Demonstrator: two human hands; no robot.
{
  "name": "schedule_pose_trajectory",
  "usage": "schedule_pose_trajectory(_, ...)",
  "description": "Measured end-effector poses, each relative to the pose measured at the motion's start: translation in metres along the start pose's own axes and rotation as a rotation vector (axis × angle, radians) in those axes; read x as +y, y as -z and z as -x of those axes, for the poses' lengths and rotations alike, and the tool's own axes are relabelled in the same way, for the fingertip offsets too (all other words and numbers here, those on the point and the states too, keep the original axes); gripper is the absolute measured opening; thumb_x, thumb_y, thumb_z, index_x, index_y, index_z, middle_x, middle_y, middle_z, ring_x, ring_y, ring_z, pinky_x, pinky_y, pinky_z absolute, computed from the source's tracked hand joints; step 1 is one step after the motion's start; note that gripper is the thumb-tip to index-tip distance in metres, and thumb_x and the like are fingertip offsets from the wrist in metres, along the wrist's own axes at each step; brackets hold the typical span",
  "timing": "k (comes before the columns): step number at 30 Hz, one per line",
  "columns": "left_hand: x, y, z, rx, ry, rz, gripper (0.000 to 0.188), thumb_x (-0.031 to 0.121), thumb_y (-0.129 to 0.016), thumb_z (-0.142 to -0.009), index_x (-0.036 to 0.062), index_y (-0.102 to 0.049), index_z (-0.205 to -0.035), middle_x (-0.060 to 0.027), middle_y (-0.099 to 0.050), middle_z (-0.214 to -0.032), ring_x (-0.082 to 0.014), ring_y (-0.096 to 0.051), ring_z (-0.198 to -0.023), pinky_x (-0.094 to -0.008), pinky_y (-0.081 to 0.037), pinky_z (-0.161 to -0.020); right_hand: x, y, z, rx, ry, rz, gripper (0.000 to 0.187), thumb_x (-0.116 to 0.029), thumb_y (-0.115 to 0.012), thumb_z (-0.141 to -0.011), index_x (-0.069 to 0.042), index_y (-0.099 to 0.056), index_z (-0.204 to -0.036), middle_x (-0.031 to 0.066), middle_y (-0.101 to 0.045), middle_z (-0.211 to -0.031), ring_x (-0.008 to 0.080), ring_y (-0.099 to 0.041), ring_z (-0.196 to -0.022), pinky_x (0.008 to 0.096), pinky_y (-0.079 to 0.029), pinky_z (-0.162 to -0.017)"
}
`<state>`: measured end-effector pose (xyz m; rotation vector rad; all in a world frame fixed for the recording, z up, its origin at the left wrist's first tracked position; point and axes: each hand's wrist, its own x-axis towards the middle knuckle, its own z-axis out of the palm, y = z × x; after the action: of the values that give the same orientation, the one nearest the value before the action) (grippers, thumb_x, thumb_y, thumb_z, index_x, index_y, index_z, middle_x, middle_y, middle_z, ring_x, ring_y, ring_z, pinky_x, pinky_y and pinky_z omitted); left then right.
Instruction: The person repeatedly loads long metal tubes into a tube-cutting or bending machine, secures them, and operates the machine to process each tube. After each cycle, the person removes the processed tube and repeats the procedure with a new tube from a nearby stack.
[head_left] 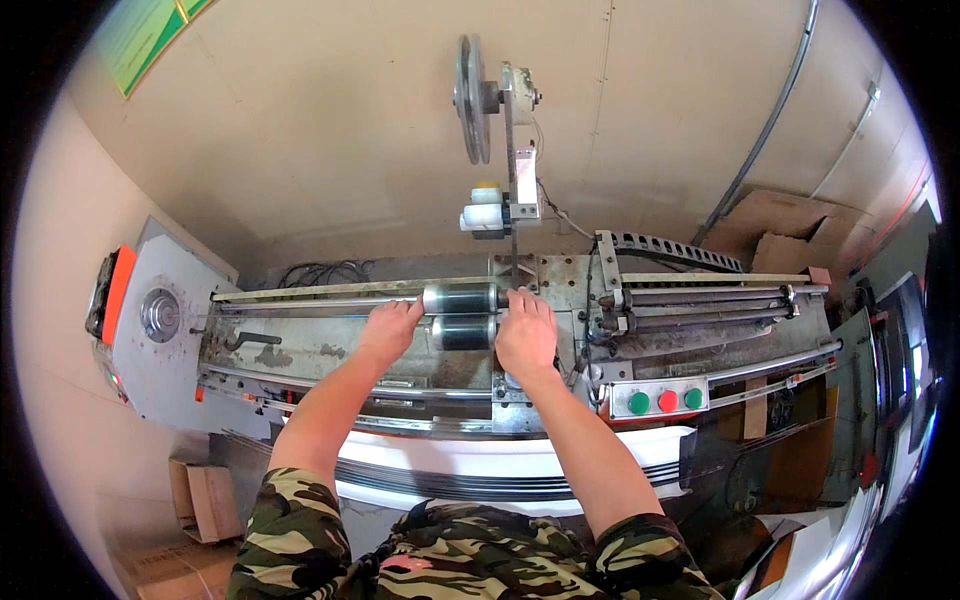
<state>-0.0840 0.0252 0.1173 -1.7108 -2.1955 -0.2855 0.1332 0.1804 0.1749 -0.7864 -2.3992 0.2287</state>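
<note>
Two shiny metal rollers lie side by side across the middle of a long machine bed. My left hand [391,328] is closed at the left end of the far roller [461,300], its fingertips against the end. At the opposite end, the curled fingers of my right hand [527,333] grip the same roller. Just nearer to me, the second roller [465,334] sits between my two hands. What lies under my right palm is hidden.
A grey headstock [160,315] stands at the left. Behind the rollers, a post carries a large spool [472,100]. A button box [660,398] with green and red buttons sits front right. Long dark rods [480,487] lie in a white trough before me. Cardboard boxes [205,500] stand lower left.
</note>
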Motion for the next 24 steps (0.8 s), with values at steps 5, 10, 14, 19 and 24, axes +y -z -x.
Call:
schedule_pose_trajectory(5,-0.0018,-0.0033,0.0022,-0.008,-0.009,0.004,0.044,0.007,-0.057,-0.085,0.0077,-0.056,-0.129,-0.0095,-0.065,-0.087,-0.0278,-0.065,-0.084,-0.0416,-0.052,-0.071,-0.0004,-0.0016,0.0017,0.02,0.016,0.007,0.039,-0.011,-0.06,-0.086,-0.002,-0.058,-0.124,0.0174,-0.06,-0.13,0.0326,-0.054,-0.121,0.0454,-0.04,-0.105)
schedule_pose_trajectory(10,0.0026,-0.0018,0.0024,-0.001,-0.004,0.001,0.042,0.009,-0.057,-0.086,0.0075,-0.056,-0.129,-0.0093,-0.065,-0.087,-0.0271,-0.064,-0.085,-0.0409,-0.052,-0.071,0.003,-0.003,0.0016,0.025,0.044,0.045,0.038,-0.012,-0.057,-0.088,-0.002,-0.057,-0.125,0.0185,-0.061,-0.129,0.0342,-0.054,-0.12,0.046,-0.04,-0.104)
schedule_pose_trajectory(14,0.0022,-0.0075,0.0047,0.009,0.012,0.021,0.038,0.01,-0.058,-0.087,0.0064,-0.057,-0.124,-0.0105,-0.065,-0.087,-0.0292,-0.065,-0.086,-0.0429,-0.052,-0.073,-0.0004,-0.0009,0.0021,-0.008,0.017,0.058,0.039,-0.012,-0.059,-0.089,-0.002,-0.057,-0.127,0.0165,-0.061,-0.131,0.0341,-0.055,-0.121,0.0455,-0.041,-0.105)
schedule_pose_trajectory(19,0.0023,-0.0056,0.0019,-0.075,0.021,-0.014,0.042,0.012,-0.056,-0.089,0.0062,-0.055,-0.13,-0.0109,-0.067,-0.093,-0.028,-0.066,-0.092,-0.0419,-0.054,-0.073,0.0007,-0.0014,0.0016,-0.02,0.004,0.034,0.036,-0.012,-0.056,-0.091,-0.001,-0.057,-0.125,0.0177,-0.061,-0.129,0.034,-0.054,-0.122,0.045,-0.04,-0.105)
schedule_pose_trajectory(24,0.0021,-0.0079,0.0009,-0.102,0.037,-0.016,0.044,0.012,-0.056,-0.089,0.0061,-0.054,-0.132,-0.0112,-0.067,-0.095,-0.0279,-0.067,-0.09,-0.0419,-0.055,-0.074,-0.0033,-0.0004,0.0007,-0.025,-0.002,0.042,0.037,-0.01,-0.056,-0.09,-0.001,-0.057,-0.126,0.0177,-0.061,-0.128,0.0344,-0.054,-0.122,0.0449,-0.04,-0.105)
